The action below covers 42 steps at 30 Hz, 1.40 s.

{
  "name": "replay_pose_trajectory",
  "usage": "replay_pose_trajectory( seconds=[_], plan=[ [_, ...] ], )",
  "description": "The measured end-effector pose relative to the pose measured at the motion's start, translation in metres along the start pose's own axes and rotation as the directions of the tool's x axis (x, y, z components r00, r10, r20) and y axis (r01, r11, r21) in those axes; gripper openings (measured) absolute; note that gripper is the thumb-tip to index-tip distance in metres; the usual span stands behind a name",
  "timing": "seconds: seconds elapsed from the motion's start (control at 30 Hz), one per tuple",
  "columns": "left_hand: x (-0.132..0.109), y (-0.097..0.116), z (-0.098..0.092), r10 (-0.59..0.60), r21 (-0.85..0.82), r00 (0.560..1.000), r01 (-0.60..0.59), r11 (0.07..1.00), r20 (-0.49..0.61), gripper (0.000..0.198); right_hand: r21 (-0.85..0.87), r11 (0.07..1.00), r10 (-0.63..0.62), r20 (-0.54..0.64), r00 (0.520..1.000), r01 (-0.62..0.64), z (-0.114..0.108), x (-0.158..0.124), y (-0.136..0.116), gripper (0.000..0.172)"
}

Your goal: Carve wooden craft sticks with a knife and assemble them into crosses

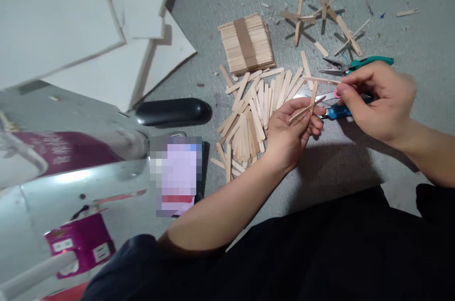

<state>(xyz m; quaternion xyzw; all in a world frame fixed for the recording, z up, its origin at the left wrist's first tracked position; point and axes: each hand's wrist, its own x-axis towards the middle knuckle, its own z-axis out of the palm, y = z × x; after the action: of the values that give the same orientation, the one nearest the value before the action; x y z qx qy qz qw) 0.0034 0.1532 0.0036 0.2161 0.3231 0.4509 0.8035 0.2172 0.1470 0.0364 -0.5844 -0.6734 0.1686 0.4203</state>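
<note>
Between the fingers of my left hand (pixel 293 125) is a pair of crossed wooden craft sticks (pixel 313 101), one upright and one slanting across it. My right hand (pixel 378 102) pinches a single craft stick (pixel 322 80) by its right end; its other end points left, above the crossed pair. Under and behind my hands lie pliers with green handles (pixel 369 61) and a tool with a blue handle (pixel 339 111), partly hidden by my right hand. A loose heap of craft sticks (pixel 249 121) spreads left of my left hand.
A banded bundle of craft sticks (pixel 245 42) lies behind the heap. Crossed-stick pieces (pixel 298 16) stand at the back right. To the left are white boards (pixel 60 21), a black case (pixel 174 111), a phone (pixel 179 173) and a purple power socket (pixel 80 244).
</note>
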Motion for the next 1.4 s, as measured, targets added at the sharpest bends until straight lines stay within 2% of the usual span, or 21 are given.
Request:
replay_pose_trajectory(
  seconds=[0.1,0.23,0.37,0.43,0.53,0.6,0.67,0.8,0.9,1.0,1.07,1.23,1.4],
  plan=[
    [0.001,-0.003,-0.003,0.010,0.023,1.000,-0.010,1.000,0.016,0.050,0.060,0.998,0.014,-0.017,1.000,-0.013,0.005,-0.002,-0.001,0.021],
    [0.001,-0.005,-0.005,0.020,0.049,0.999,-0.022,0.999,0.028,0.047,0.026,0.999,-0.029,-0.029,0.999,0.030,0.005,0.002,0.000,0.015],
    [-0.001,-0.004,-0.004,0.021,0.083,1.000,-0.022,0.996,0.014,0.050,-0.009,0.980,-0.197,-0.077,0.977,0.197,0.003,0.003,0.001,0.013],
    [-0.002,-0.004,-0.003,0.034,0.107,0.999,-0.036,0.994,0.017,0.052,-0.015,0.958,-0.285,-0.119,0.951,0.285,0.002,0.003,0.001,0.021],
    [-0.002,-0.005,-0.003,0.077,0.135,0.997,-0.078,0.988,0.010,0.053,-0.019,0.936,-0.351,-0.079,0.933,0.351,0.002,0.002,0.000,0.026],
    [-0.002,-0.007,-0.002,0.098,0.153,0.995,-0.095,0.984,-0.011,0.051,0.006,0.939,-0.343,-0.055,0.938,0.344,0.002,0.001,-0.002,0.023],
    [-0.003,-0.008,-0.001,0.113,0.175,0.993,-0.104,0.979,-0.043,0.047,0.026,0.959,-0.281,-0.031,0.959,0.282,0.001,0.001,-0.003,0.019],
    [-0.005,-0.009,0.002,0.168,0.223,0.982,-0.145,0.964,-0.089,0.042,-0.060,0.987,-0.144,0.072,0.987,0.148,-0.002,-0.001,-0.003,0.016],
    [-0.007,-0.011,0.003,0.235,0.240,0.968,-0.207,0.949,-0.093,0.044,-0.047,0.976,-0.209,0.080,0.975,0.213,-0.001,0.000,-0.001,0.014],
    [-0.006,-0.013,0.002,0.310,0.264,0.947,-0.278,0.924,-0.087,0.046,0.067,0.925,-0.371,-0.043,0.928,0.373,0.004,0.004,0.004,0.016],
    [-0.006,-0.014,0.000,0.350,0.298,0.933,-0.313,0.902,-0.081,0.046,0.136,0.892,-0.418,-0.118,0.901,0.432,0.008,0.007,0.006,0.019],
    [-0.005,-0.016,-0.004,0.412,0.378,0.909,-0.360,0.853,-0.063,0.046,0.288,0.890,-0.350,-0.066,0.934,0.354,0.011,0.013,0.010,0.026],
    [-0.004,-0.020,-0.005,0.487,0.414,0.872,-0.427,0.804,-0.048,0.038,0.333,0.875,-0.347,-0.070,0.935,0.350,0.011,0.014,0.009,0.026]
  ],
)
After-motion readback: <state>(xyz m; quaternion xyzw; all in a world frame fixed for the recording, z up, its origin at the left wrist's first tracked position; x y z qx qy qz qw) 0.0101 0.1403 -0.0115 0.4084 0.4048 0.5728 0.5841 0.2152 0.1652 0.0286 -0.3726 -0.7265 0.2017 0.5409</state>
